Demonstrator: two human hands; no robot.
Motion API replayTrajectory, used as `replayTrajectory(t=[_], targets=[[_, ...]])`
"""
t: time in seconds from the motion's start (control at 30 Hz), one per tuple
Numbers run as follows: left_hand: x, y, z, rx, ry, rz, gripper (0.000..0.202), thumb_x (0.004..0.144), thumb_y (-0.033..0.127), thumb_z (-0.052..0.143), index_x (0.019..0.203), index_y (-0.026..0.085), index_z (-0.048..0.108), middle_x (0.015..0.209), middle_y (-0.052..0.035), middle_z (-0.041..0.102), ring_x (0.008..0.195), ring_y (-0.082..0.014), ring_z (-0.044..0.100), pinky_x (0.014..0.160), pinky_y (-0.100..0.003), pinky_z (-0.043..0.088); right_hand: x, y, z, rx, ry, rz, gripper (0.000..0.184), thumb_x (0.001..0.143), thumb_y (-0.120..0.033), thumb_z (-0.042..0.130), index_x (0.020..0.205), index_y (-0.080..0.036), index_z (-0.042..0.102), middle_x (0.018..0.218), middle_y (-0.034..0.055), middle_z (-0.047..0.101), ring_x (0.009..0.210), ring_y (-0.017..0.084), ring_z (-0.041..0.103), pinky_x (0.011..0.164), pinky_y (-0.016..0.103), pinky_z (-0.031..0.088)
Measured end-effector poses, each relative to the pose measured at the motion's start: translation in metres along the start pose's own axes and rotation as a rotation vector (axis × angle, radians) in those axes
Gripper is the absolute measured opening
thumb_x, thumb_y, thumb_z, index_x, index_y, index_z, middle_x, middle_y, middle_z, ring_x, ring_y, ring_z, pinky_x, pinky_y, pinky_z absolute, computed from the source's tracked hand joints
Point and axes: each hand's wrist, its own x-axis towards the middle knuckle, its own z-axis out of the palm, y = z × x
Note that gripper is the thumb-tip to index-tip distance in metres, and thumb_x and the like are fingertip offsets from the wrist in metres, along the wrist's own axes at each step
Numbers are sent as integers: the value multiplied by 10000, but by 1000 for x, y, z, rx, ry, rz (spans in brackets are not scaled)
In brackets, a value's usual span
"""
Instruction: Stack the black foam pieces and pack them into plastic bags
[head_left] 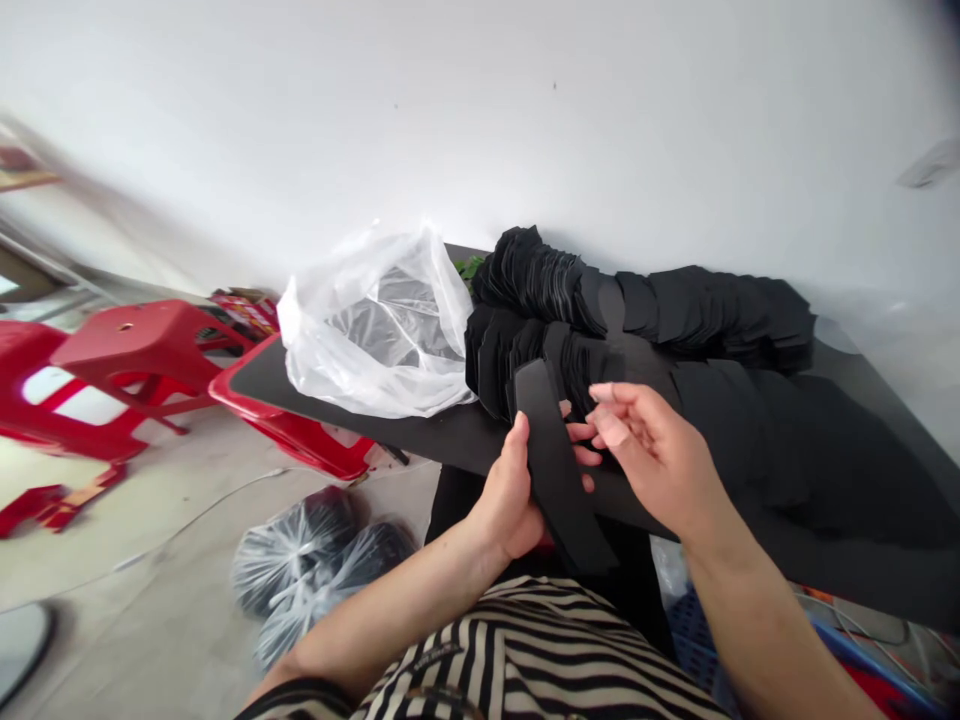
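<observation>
My left hand [510, 495] is wrapped around a small stack of curved black strips [551, 450], thumb on the near side and fingertips showing past the far edge. The strips stand tilted in front of my body, at the table's front edge. Just right of them is my right hand [660, 455], its fingers half curled and the thumb a little apart from the index finger. I see nothing between those fingers. Behind both hands, long rows of stacked black pieces [697, 305] lie on the dark table [442, 440]. More flat black pieces [772, 430] spread out to the right.
An opened white plastic bag [375, 340] with dark contents sits on the table's left part. Red plastic stools [142, 345] stand to the left. Filled clear bags [300, 545] lie on the floor. Below right is a blue basket [690, 625]. A white wall [480, 120] closes off the back.
</observation>
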Motion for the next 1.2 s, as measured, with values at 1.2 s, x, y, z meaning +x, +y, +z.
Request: replayTrajectory(t=[1.2], targets=[[11, -16, 12, -88, 42, 58, 455, 868, 414, 618, 1239, 151, 644, 1215, -117, 680, 1155, -291, 617, 1043, -435, 453, -27, 19, 5, 5, -42, 121, 232, 955, -348, 490, 1120, -233, 605, 1087, 55, 681, 914, 191, 659, 783, 305, 532]])
